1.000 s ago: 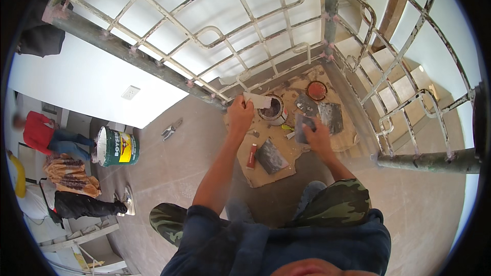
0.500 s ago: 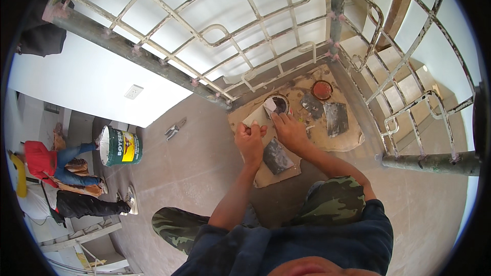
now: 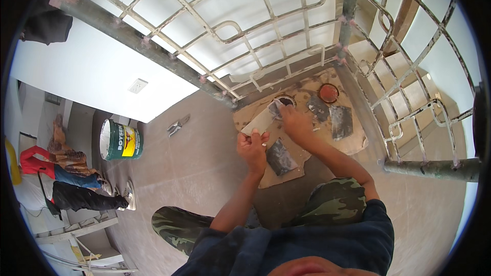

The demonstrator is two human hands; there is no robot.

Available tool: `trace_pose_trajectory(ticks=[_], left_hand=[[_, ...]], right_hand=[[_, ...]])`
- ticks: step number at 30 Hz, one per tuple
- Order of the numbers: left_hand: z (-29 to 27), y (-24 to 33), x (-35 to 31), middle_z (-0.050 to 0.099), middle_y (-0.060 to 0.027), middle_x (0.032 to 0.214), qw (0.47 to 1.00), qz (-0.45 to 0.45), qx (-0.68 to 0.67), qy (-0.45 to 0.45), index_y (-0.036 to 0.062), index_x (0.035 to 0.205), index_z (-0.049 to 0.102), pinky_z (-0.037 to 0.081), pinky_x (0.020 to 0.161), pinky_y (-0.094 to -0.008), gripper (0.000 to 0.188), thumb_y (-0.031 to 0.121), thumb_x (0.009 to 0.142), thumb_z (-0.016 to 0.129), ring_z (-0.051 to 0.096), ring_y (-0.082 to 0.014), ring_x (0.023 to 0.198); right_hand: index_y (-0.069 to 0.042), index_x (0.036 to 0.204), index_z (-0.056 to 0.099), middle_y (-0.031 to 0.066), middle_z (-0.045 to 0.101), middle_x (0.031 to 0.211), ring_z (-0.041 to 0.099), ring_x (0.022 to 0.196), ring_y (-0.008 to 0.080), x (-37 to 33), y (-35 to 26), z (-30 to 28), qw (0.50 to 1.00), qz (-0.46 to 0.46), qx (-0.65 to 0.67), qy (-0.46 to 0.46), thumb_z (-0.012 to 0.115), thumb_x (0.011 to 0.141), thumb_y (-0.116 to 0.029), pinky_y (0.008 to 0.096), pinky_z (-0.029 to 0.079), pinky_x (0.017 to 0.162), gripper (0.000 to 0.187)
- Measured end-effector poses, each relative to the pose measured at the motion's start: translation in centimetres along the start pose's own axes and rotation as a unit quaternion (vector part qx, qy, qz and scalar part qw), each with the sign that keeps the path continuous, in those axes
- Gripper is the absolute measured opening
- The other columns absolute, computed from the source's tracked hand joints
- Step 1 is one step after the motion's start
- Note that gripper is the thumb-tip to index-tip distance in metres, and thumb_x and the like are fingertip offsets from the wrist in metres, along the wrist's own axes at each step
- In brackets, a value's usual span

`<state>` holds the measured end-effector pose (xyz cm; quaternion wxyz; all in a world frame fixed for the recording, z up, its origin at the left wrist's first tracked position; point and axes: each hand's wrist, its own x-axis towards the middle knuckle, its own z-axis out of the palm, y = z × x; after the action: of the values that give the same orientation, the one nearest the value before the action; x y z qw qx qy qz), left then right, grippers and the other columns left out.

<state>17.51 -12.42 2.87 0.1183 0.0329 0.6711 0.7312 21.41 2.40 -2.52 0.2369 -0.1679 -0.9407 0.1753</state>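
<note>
My left hand (image 3: 252, 145) grips the lower end of a flat whitish putty blade (image 3: 257, 121), held tilted above a sheet of cardboard (image 3: 271, 178) on the floor. My right hand (image 3: 295, 122) holds a small putty knife (image 3: 276, 104) whose tip touches the blade's upper end, beside a round open putty can (image 3: 286, 100). Just past the can stands a grey metal railing (image 3: 204, 79).
An orange-red lid (image 3: 328, 92) and three dark smeared scrapers (image 3: 341, 121) (image 3: 280, 156) (image 3: 317, 107) lie on the cardboard. A paint bucket (image 3: 120, 141), a small tool (image 3: 177, 125) and a pile of clothes (image 3: 61, 171) are to the left. A railing bar (image 3: 429, 166) crosses at right.
My left hand came down from the railing toward my body, bringing the whitish blade. My right hand moved up from the cardboard to the can. The view shifted slightly.
</note>
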Motion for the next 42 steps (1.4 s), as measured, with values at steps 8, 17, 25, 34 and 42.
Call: trace_pose_trajectory(ticks=[8, 17, 25, 34, 42], left_hand=[[-0.7, -1.3, 1.5, 0.068, -0.0106, 0.083, 0.999, -0.033, 0.035, 0.020, -0.0020, 0.096, 0.054, 0.052, 0.055, -0.0236, 0.010, 0.007, 0.095, 0.056, 0.069, -0.0139, 0.075], [1.2, -7.1, 4.0, 0.056, -0.0024, 0.065, 0.988, 0.069, 0.135, 0.005, 0.0051, 0.074, 0.042, 0.049, 0.051, -0.0230, 0.027, 0.008, 0.092, 0.061, 0.066, -0.0108, 0.063], [0.7, -7.7, 3.8, 0.056, -0.0022, 0.065, 0.983, 0.097, 0.156, -0.013, 0.0045, 0.074, 0.042, 0.049, 0.053, -0.0236, 0.027, 0.008, 0.092, 0.061, 0.067, -0.0116, 0.066], [-1.2, -6.5, 4.1, 0.069, -0.0146, 0.090, 0.836, 0.413, 0.345, -0.106, -0.0002, 0.096, 0.063, 0.052, 0.060, -0.0341, 0.013, 0.009, 0.087, 0.064, 0.063, -0.0289, 0.067], [-2.0, -6.4, 3.3, 0.068, -0.0179, 0.112, 0.836, 0.424, 0.310, -0.159, 0.0003, 0.102, 0.069, 0.056, 0.075, -0.0326, 0.022, -0.003, 0.080, 0.066, 0.070, -0.0283, 0.087]], right_hand=[[0.004, 0.093, 0.059, 0.0212, 0.066, 0.085, 0.067, 0.079, 0.0346, 3.4, 8.8, 2.4, 0.925, 0.232, 0.287, -0.083, 0.072, 0.076, -0.022, 0.0443, 0.050, 0.069, 0.034], [0.011, 0.096, 0.061, 0.0227, 0.066, 0.081, 0.067, 0.070, 0.0310, 3.3, 8.2, 0.0, 0.892, 0.297, 0.310, -0.144, 0.072, 0.070, -0.010, 0.0404, 0.050, 0.061, 0.036], [0.009, 0.097, 0.063, 0.0250, 0.067, 0.088, 0.068, 0.081, 0.0339, 4.2, 9.1, -3.7, 0.903, 0.263, 0.225, -0.254, 0.069, 0.068, -0.011, 0.0415, 0.052, 0.065, 0.036], [-0.004, 0.099, 0.065, 0.0155, 0.065, 0.083, 0.063, 0.081, 0.0366, 1.3, 6.7, -7.1, 0.993, 0.034, 0.110, -0.025, 0.069, 0.077, -0.011, 0.0421, 0.049, 0.068, 0.023], [-0.009, 0.098, 0.070, 0.0079, 0.071, 0.092, 0.066, 0.080, 0.0278, -1.4, 5.1, -5.3, 0.978, -0.128, 0.147, 0.079, 0.068, 0.076, 0.001, 0.0369, 0.053, 0.068, 0.024]])
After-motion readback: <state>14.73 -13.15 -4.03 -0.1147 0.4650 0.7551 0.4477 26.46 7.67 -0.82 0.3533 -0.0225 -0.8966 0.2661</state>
